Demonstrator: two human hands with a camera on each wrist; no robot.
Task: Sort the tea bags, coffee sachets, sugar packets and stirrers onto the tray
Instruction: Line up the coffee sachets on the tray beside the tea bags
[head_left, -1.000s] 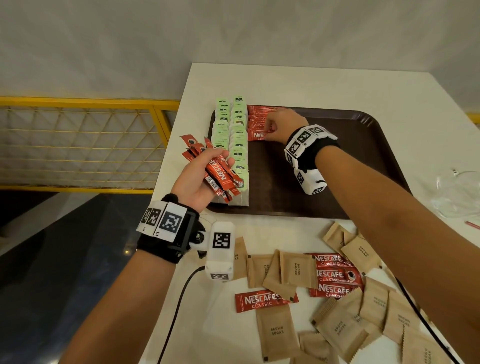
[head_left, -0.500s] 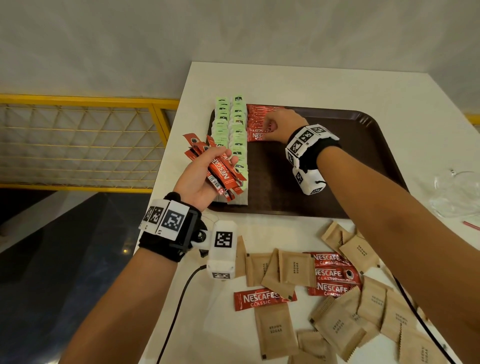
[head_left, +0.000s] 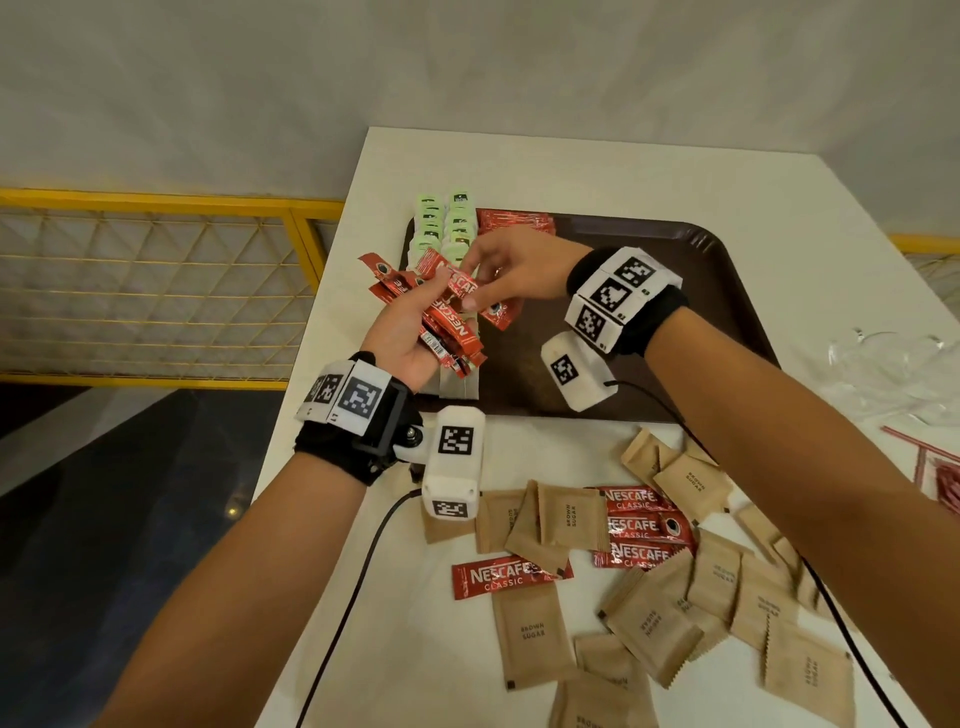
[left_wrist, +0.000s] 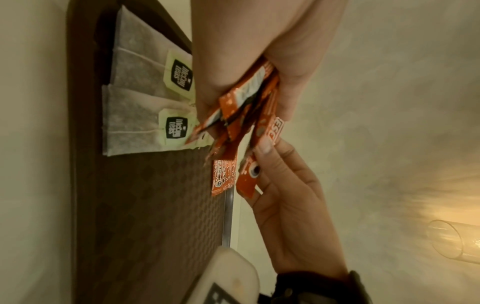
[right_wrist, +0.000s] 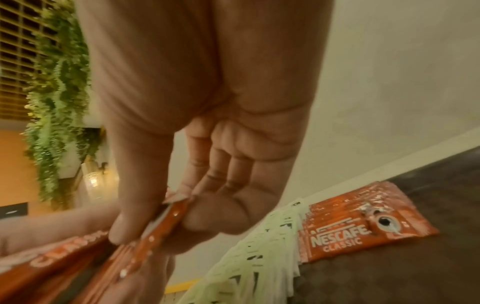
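My left hand (head_left: 415, 322) grips a fanned bundle of red coffee sachets (head_left: 447, 332) above the near-left corner of the brown tray (head_left: 717, 291). My right hand (head_left: 498, 270) pinches one red sachet (head_left: 460, 283) at the top of that bundle between thumb and fingers; the right wrist view shows the pinch on the sachet (right_wrist: 166, 218). On the tray lie two rows of green-tagged tea bags (head_left: 447, 223) and beside them a stack of coffee sachets (head_left: 514, 221). Tea bags (left_wrist: 145, 98) show under my left hand (left_wrist: 259, 67).
Brown sugar packets (head_left: 644, 618) and several loose coffee sachets (head_left: 639, 525) lie scattered on the white table (head_left: 571, 171) in front of the tray. Red stirrers (head_left: 935, 473) and a clear glass (head_left: 893, 369) are at the right edge. A yellow railing (head_left: 156, 286) stands left.
My right hand left the sachet stack on the tray and came back left to the bundle in my left hand, where it now pinches one sachet. My left hand rose slightly.
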